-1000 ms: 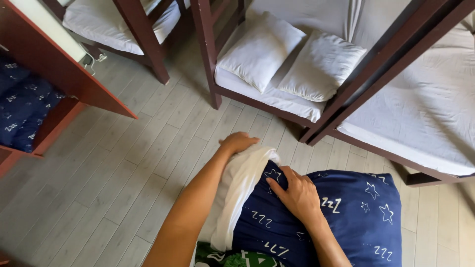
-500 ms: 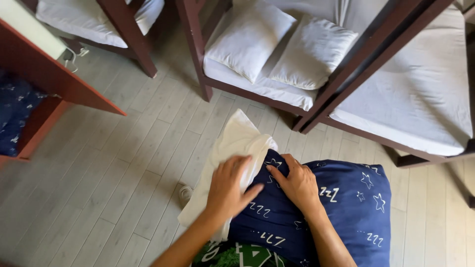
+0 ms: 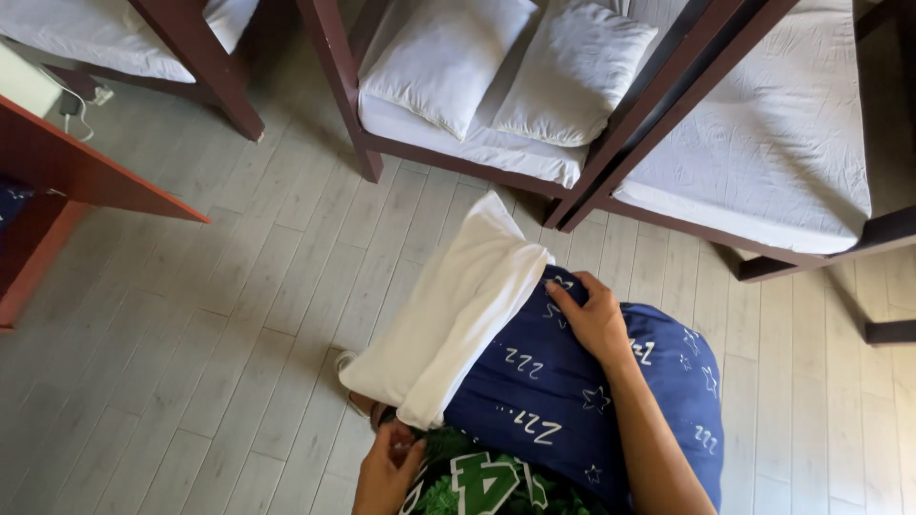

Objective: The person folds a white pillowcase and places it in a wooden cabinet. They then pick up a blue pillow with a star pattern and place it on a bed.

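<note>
Now | right hand [image 3: 593, 321] clenched on navy pillowcase [image 3: 582, 401] edge | left hand [image 3: 386, 467] gripping white pillow [image 3: 453, 305] corner | pillow half sheathed, above grey floor [image 3: 191, 362]

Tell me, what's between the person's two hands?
In the head view, the dark blue pillowcase and the white pillow poking out of it lie between the left hand and the right hand.

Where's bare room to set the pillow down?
Free: the grey plank floor between the red-brown desk and the white pillow; the right-hand mattress. Crowded: the middle bunk, with two white pillows, and the spot under both hands, filled by the navy pillowcase.
</note>
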